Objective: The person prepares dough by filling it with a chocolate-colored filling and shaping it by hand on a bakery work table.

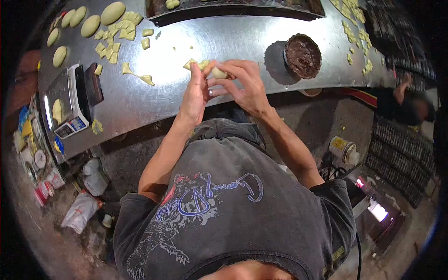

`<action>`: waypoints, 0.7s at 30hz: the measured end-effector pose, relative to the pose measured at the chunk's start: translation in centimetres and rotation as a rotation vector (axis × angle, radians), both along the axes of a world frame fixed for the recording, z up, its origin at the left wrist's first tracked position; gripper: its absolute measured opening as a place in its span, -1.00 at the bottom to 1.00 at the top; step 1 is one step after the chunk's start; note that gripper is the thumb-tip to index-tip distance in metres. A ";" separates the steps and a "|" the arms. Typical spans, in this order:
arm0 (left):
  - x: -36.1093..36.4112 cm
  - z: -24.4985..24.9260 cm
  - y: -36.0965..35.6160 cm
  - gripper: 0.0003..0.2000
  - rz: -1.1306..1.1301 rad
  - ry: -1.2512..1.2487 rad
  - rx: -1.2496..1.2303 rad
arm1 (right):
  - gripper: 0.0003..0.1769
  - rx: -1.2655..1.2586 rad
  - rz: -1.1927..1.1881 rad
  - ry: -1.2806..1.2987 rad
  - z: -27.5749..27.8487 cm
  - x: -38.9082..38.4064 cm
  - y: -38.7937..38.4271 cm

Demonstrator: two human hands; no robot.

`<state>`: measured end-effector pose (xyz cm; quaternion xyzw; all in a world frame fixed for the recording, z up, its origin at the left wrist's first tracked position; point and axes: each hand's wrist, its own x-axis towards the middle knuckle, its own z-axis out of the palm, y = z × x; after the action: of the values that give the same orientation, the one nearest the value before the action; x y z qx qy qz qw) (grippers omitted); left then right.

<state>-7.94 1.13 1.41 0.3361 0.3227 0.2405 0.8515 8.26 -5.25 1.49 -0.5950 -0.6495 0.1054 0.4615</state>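
Observation:
A small pale dough ball point(218, 73) sits between my two hands, just above the near side of the metal table. My right hand point(246, 87) curls its fingers around the ball and wears a ring on one finger. From the other side, my left hand point(193, 97) presses its bent fingers against the same ball; some of its fingertips are hidden. Right behind the left fingertips lie flat dough pieces point(204, 64). To the right stands a round bowl of dark brown filling point(304, 56). A stretched dough strip point(138, 74) lies left of my hands.
Large dough lumps point(90, 26) and cut dough pieces point(128, 27) cover the back left of the table point(163, 100). A digital scale point(67, 100) holding dough stands at the left edge. At the back is a dark tray point(233, 10). Another person point(410, 105) is at far right.

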 end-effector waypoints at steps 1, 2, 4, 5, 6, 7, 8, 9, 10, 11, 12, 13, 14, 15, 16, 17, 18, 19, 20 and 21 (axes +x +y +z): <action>-0.3 0.2 -0.3 -0.21 0.007 0.067 0.008 | -0.62 -0.006 -0.030 -0.003 -1.9 0.7 -0.3; -0.6 0.4 -0.4 -0.18 0.015 0.135 0.017 | -0.59 -0.010 -0.057 -0.006 -3.8 1.4 -0.5; -2.2 -0.3 -0.5 -0.15 0.135 0.293 0.063 | -0.55 -0.205 -0.193 -0.150 -8.2 2.9 0.3; -3.1 -0.9 -0.6 -0.12 0.189 0.370 0.086 | -0.54 -0.301 -0.267 -0.225 -10.1 3.4 0.6; -4.3 -1.2 -0.8 -0.25 0.303 0.343 0.053 | -0.52 -0.331 -0.250 -0.225 -11.7 3.4 0.8; -5.7 -1.4 -1.1 -0.31 0.362 0.355 0.055 | -0.51 -0.363 -0.238 -0.223 -12.9 3.1 1.0; -7.0 -1.6 -1.3 -0.37 0.421 0.365 0.060 | -0.49 -0.392 -0.226 -0.223 -14.1 2.9 1.5; -8.1 -1.8 -1.6 -0.42 0.478 0.375 0.063 | -0.48 -0.400 -0.128 -0.193 -14.7 2.4 2.5; -9.1 -2.0 -1.9 -0.46 0.546 0.402 0.039 | -0.47 -0.412 -0.033 -0.162 -15.3 1.3 3.5; -10.0 -2.1 -2.4 -0.48 0.613 0.428 0.013 | -0.46 -0.425 0.061 -0.132 -15.8 0.1 4.2; -10.6 -2.2 -2.8 -0.50 0.682 0.450 -0.009 | -0.47 -0.439 0.037 -0.140 -15.6 -1.3 5.0; -11.1 -2.4 -3.3 -0.51 0.713 0.442 -0.015 | -0.50 -0.452 0.014 -0.166 -16.4 -2.1 6.0; -11.7 -2.5 -3.7 -0.51 0.742 0.435 -0.018 | -0.52 -0.464 -0.010 -0.190 -17.2 -2.9 7.3; -12.3 -2.6 -4.1 -0.52 0.769 0.426 -0.021 | -0.54 -0.476 -0.038 -0.214 -18.3 -3.3 8.3; -12.8 -2.7 -4.4 -0.52 0.760 0.399 -0.010 | -0.55 -0.492 -0.013 -0.167 -19.5 -3.5 9.1; -13.1 -2.8 -4.6 -0.53 0.761 0.401 -0.005 | -0.55 -0.506 0.010 -0.123 -20.4 -3.6 9.8; -13.2 -2.8 -4.7 -0.54 0.760 0.401 -0.001 | -0.55 -0.522 0.031 -0.080 -21.2 -3.7 10.0; -13.3 -2.7 -4.7 -0.55 0.754 0.399 0.003 | -0.55 -0.559 0.118 -0.130 -21.1 -3.4 9.1; -13.4 -2.4 -4.5 -0.56 0.751 0.388 0.002 | -0.54 -0.592 0.202 -0.182 -20.9 -2.5 7.9; -13.6 -2.2 -4.2 -0.56 0.743 0.377 0.017 | -0.65 -0.941 0.430 -0.360 -20.9 -1.5 7.3</action>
<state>-21.58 -3.08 -0.81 0.2419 0.5702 0.4684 0.6300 6.73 2.09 -19.43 -0.5996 -0.7081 0.3730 -0.0049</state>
